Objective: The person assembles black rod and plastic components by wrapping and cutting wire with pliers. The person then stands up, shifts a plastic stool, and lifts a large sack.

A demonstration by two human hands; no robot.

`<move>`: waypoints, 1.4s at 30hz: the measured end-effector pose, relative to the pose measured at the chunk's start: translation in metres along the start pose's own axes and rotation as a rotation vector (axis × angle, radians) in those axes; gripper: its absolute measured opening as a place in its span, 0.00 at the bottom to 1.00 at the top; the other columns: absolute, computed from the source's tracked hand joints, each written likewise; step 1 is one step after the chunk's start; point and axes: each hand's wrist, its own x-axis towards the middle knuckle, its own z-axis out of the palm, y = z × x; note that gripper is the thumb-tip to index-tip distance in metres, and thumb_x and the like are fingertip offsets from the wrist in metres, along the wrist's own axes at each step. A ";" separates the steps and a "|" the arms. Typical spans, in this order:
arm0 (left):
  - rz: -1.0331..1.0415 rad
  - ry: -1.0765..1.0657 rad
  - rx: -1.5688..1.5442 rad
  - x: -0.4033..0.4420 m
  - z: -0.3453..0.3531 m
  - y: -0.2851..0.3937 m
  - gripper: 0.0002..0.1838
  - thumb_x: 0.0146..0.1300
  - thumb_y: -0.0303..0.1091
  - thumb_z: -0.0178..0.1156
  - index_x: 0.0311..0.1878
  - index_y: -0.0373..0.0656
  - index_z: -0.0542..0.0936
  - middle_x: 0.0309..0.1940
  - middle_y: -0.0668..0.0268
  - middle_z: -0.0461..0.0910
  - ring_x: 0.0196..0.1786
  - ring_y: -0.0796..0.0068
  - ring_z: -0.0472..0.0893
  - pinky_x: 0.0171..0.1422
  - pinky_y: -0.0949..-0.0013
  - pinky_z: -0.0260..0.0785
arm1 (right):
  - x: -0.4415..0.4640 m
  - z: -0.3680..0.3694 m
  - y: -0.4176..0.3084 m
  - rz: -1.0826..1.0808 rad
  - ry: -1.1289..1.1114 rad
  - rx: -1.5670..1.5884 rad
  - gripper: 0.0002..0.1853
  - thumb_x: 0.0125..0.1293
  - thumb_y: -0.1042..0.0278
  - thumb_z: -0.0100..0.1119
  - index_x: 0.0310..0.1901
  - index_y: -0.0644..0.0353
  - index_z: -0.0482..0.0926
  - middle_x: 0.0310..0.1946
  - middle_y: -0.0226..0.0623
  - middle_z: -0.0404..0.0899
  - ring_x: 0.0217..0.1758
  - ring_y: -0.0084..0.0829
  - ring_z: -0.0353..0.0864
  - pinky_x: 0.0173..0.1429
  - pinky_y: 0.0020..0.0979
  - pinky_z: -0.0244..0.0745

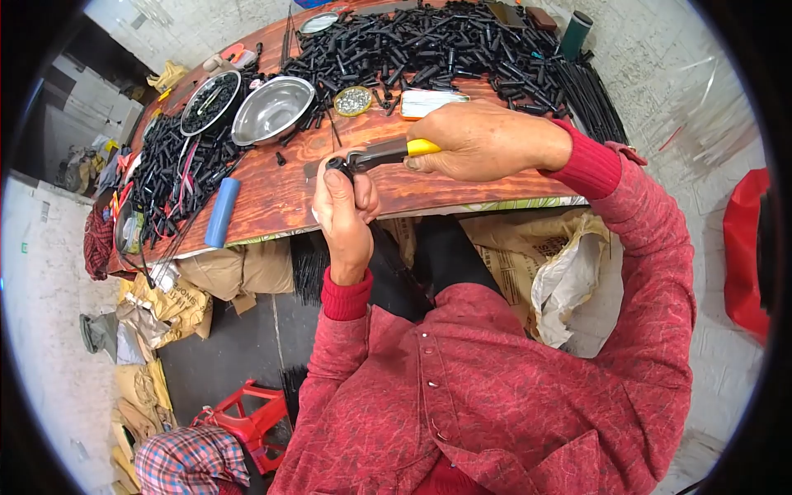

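My left hand point(342, 216) is closed around a small black tubular part point(339, 167), held upright over the near edge of the wooden table. My right hand point(495, 142) grips pliers point(386, 153) by the yellow handle. Their metal jaws meet the top of the black part, just above my left thumb. How the jaws grip there is too small to tell. Beyond my hands lie a round dish of small shiny metal pieces point(353, 101) and a shallow white tray with an orange rim point(433, 100).
Black tubular parts point(396, 45) cover the table's far side, with long black rods point(590, 99) at right. A steel bowl point(272, 111), a bowl of black pieces point(211, 103) and a blue cylinder point(222, 213) stand left. Below are sacks point(528, 256) and a red stool point(252, 417).
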 end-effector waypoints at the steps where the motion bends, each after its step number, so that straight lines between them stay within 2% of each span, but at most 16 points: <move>1: -0.004 0.002 0.013 0.000 0.001 0.000 0.25 0.79 0.53 0.42 0.57 0.37 0.70 0.20 0.75 0.58 0.20 0.87 0.55 0.22 0.79 0.48 | -0.001 0.002 -0.001 0.004 0.013 -0.019 0.13 0.67 0.61 0.57 0.39 0.65 0.78 0.26 0.52 0.79 0.32 0.53 0.81 0.36 0.48 0.72; 4: -0.010 -0.002 0.045 0.000 0.005 0.003 0.25 0.79 0.53 0.42 0.58 0.38 0.71 0.20 0.76 0.57 0.20 0.87 0.55 0.22 0.79 0.48 | -0.002 0.007 -0.003 0.022 0.059 -0.071 0.13 0.67 0.61 0.56 0.39 0.64 0.78 0.27 0.53 0.79 0.32 0.53 0.81 0.35 0.49 0.72; 7: -0.020 -0.006 0.060 0.002 0.002 0.004 0.25 0.79 0.52 0.42 0.61 0.38 0.70 0.21 0.75 0.58 0.20 0.87 0.56 0.23 0.80 0.50 | -0.002 0.017 0.005 -0.012 0.104 0.024 0.14 0.67 0.59 0.58 0.39 0.64 0.78 0.27 0.53 0.79 0.32 0.53 0.81 0.36 0.49 0.72; 10: -0.042 -0.004 0.012 0.000 0.003 0.001 0.27 0.79 0.51 0.43 0.66 0.36 0.67 0.24 0.75 0.60 0.22 0.86 0.58 0.24 0.79 0.53 | 0.003 0.039 0.020 0.120 0.073 0.243 0.17 0.67 0.55 0.59 0.39 0.65 0.78 0.28 0.53 0.80 0.33 0.53 0.81 0.36 0.49 0.72; 13: -0.070 0.058 0.082 -0.021 -0.010 -0.020 0.25 0.80 0.47 0.43 0.68 0.37 0.66 0.26 0.72 0.64 0.23 0.84 0.63 0.27 0.78 0.60 | -0.008 0.093 0.074 0.063 0.242 0.050 0.19 0.66 0.52 0.61 0.38 0.64 0.79 0.29 0.52 0.81 0.34 0.53 0.82 0.38 0.49 0.73; 16: -0.163 0.149 0.112 -0.054 -0.044 -0.059 0.22 0.80 0.46 0.42 0.64 0.38 0.69 0.27 0.70 0.67 0.28 0.80 0.67 0.35 0.73 0.65 | -0.033 0.125 0.115 0.323 0.114 -0.168 0.21 0.63 0.48 0.64 0.39 0.61 0.79 0.32 0.47 0.83 0.39 0.49 0.83 0.42 0.47 0.75; 19: -0.207 0.220 0.158 -0.076 -0.062 -0.080 0.20 0.80 0.45 0.42 0.59 0.37 0.71 0.28 0.69 0.69 0.31 0.78 0.69 0.40 0.71 0.68 | -0.052 0.154 0.145 0.353 0.362 -0.201 0.22 0.59 0.49 0.69 0.44 0.58 0.78 0.34 0.44 0.82 0.40 0.48 0.83 0.42 0.48 0.75; 20: -0.220 0.241 0.171 -0.080 -0.066 -0.085 0.20 0.80 0.45 0.42 0.58 0.37 0.71 0.29 0.69 0.69 0.32 0.78 0.70 0.41 0.71 0.69 | -0.056 0.158 0.147 0.395 0.401 -0.214 0.23 0.56 0.53 0.72 0.48 0.56 0.76 0.39 0.42 0.81 0.44 0.47 0.82 0.44 0.48 0.75; 24: -0.222 0.212 0.240 -0.072 -0.070 -0.093 0.20 0.80 0.46 0.42 0.55 0.37 0.71 0.29 0.68 0.70 0.33 0.76 0.71 0.43 0.70 0.69 | -0.062 0.145 0.131 0.395 0.510 -0.282 0.22 0.55 0.58 0.72 0.47 0.58 0.77 0.44 0.43 0.78 0.49 0.45 0.79 0.48 0.44 0.75; 27: -0.233 0.221 0.239 -0.072 -0.074 -0.102 0.20 0.80 0.46 0.42 0.56 0.37 0.72 0.28 0.68 0.69 0.33 0.76 0.71 0.43 0.70 0.68 | -0.063 0.120 0.116 0.337 0.508 -0.034 0.20 0.57 0.61 0.71 0.48 0.60 0.78 0.45 0.43 0.78 0.49 0.45 0.80 0.48 0.41 0.77; 28: -0.247 0.222 0.219 -0.072 -0.070 -0.100 0.20 0.80 0.46 0.42 0.56 0.38 0.72 0.28 0.68 0.69 0.33 0.77 0.71 0.42 0.70 0.68 | -0.063 0.102 0.104 0.258 0.541 0.251 0.17 0.59 0.65 0.69 0.48 0.63 0.80 0.43 0.41 0.80 0.47 0.41 0.82 0.48 0.36 0.78; 31: -0.287 0.251 0.210 -0.076 -0.071 -0.103 0.21 0.80 0.47 0.42 0.56 0.37 0.71 0.28 0.68 0.69 0.33 0.76 0.71 0.42 0.70 0.68 | -0.073 0.041 0.050 0.107 0.620 0.612 0.16 0.60 0.69 0.69 0.48 0.65 0.80 0.40 0.39 0.81 0.44 0.34 0.84 0.48 0.32 0.79; 33: -0.291 0.244 0.212 -0.076 -0.067 -0.098 0.21 0.80 0.46 0.42 0.57 0.37 0.70 0.28 0.68 0.69 0.33 0.76 0.70 0.42 0.70 0.68 | -0.092 0.004 0.016 -0.067 0.787 0.473 0.12 0.62 0.71 0.67 0.45 0.67 0.80 0.37 0.38 0.81 0.41 0.28 0.83 0.48 0.30 0.79; 35: -0.304 0.251 0.220 -0.078 -0.069 -0.098 0.20 0.80 0.46 0.42 0.57 0.37 0.70 0.28 0.68 0.69 0.33 0.76 0.70 0.42 0.70 0.68 | -0.108 -0.012 -0.006 -0.354 1.071 0.625 0.07 0.66 0.74 0.63 0.41 0.68 0.80 0.36 0.38 0.81 0.39 0.27 0.83 0.47 0.30 0.80; 38: -0.290 0.259 0.189 -0.081 -0.073 -0.101 0.20 0.80 0.46 0.43 0.55 0.38 0.72 0.29 0.68 0.70 0.33 0.75 0.71 0.42 0.68 0.68 | -0.147 -0.038 -0.008 -0.595 0.904 0.593 0.13 0.73 0.60 0.57 0.53 0.55 0.77 0.37 0.33 0.75 0.31 0.23 0.77 0.46 0.33 0.76; 42: -0.290 0.288 0.174 -0.082 -0.077 -0.100 0.20 0.80 0.47 0.44 0.53 0.38 0.72 0.28 0.68 0.70 0.32 0.76 0.71 0.41 0.69 0.68 | -0.184 -0.042 -0.018 -0.553 1.043 0.532 0.16 0.72 0.52 0.57 0.55 0.49 0.77 0.42 0.30 0.75 0.30 0.18 0.71 0.51 0.35 0.64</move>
